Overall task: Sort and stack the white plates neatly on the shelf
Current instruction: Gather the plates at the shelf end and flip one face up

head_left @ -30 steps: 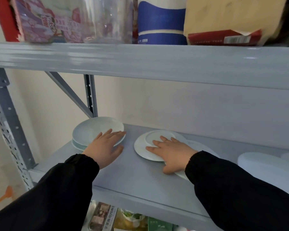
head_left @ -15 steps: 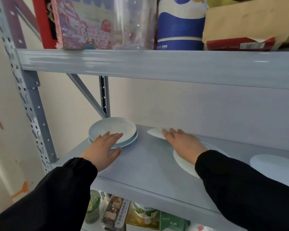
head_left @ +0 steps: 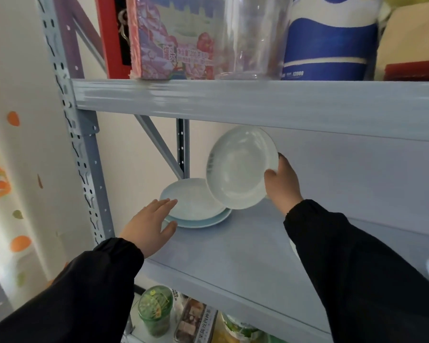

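Holding tilted plate [head_left: 240, 167], right hand [head_left: 281, 181] raised.

3 white plates [head_left: 242, 167], 2 hands [head_left: 149, 226]

The shelf [head_left: 245, 243] board lies bare between the plate stack [head_left: 196, 214] at left and the right sleeve [head_left: 357, 268] — open passage there. Overhead, the upper shelf beam [head_left: 258, 102] caps the gap; a diagonal brace [head_left: 159, 147] and rear post [head_left: 182, 144] crowd the back-left corner.

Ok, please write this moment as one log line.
right hand: holds tilted plate above stack | left hand: open, at plate stack rim | shelf: stacking not yet done
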The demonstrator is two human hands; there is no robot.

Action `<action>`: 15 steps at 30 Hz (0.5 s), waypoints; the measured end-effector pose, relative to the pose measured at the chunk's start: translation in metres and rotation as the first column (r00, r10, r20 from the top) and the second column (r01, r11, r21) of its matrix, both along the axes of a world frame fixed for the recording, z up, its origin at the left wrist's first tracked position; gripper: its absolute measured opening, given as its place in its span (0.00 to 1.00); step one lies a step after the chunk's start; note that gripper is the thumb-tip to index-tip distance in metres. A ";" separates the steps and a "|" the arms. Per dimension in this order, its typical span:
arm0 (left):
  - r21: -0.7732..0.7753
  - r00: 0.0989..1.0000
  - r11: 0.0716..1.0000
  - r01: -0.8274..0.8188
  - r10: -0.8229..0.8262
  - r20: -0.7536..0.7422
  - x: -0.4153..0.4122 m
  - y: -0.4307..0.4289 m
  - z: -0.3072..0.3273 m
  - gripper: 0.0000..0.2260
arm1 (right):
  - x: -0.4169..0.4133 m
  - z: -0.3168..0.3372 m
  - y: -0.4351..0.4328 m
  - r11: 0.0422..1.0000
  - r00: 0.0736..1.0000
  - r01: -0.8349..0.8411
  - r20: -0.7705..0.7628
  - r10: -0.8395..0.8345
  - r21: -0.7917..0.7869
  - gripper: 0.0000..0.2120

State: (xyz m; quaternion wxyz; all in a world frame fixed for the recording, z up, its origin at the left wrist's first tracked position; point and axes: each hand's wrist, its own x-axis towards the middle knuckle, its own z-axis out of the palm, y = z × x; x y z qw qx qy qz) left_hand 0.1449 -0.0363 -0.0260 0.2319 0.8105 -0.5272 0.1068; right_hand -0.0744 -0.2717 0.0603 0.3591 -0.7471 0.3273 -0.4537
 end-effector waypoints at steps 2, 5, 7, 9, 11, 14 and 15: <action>0.005 1.000 1.000 0.001 -0.001 0.011 0.001 0.001 -0.001 0.25 | 0.020 -0.009 0.005 0.977 0.993 -0.069 0.111 0.047 0.199 0.24; 0.001 1.000 1.000 0.009 -0.009 0.017 0.003 0.002 -0.001 0.26 | 0.043 -0.026 0.011 0.893 0.971 -0.167 0.228 0.075 0.418 0.22; -0.007 1.000 1.000 0.002 -0.002 0.011 0.006 0.002 -0.001 0.26 | 0.052 -0.040 0.011 0.851 0.964 -0.197 0.252 0.079 0.486 0.21; 0.000 1.000 1.000 -0.009 0.009 0.008 0.009 0.003 -0.001 0.26 | 0.058 -0.055 0.006 0.833 0.971 -0.176 0.234 0.058 0.525 0.22; 0.013 1.000 1.000 -0.017 0.017 0.009 0.012 0.003 -0.004 0.26 | 0.062 -0.067 0.001 0.852 0.989 -0.097 0.149 0.022 0.515 0.21; 0.042 1.000 0.999 -0.023 0.023 0.006 0.015 0.002 -0.009 0.26 | 0.065 -0.076 -0.003 0.883 0.999 0.015 0.018 -0.026 0.469 0.17; 0.054 1.000 0.998 -0.023 0.023 0.001 0.016 0.002 -0.011 0.26 | 0.066 -0.077 -0.003 0.881 1.000 0.018 0.004 -0.022 0.472 0.16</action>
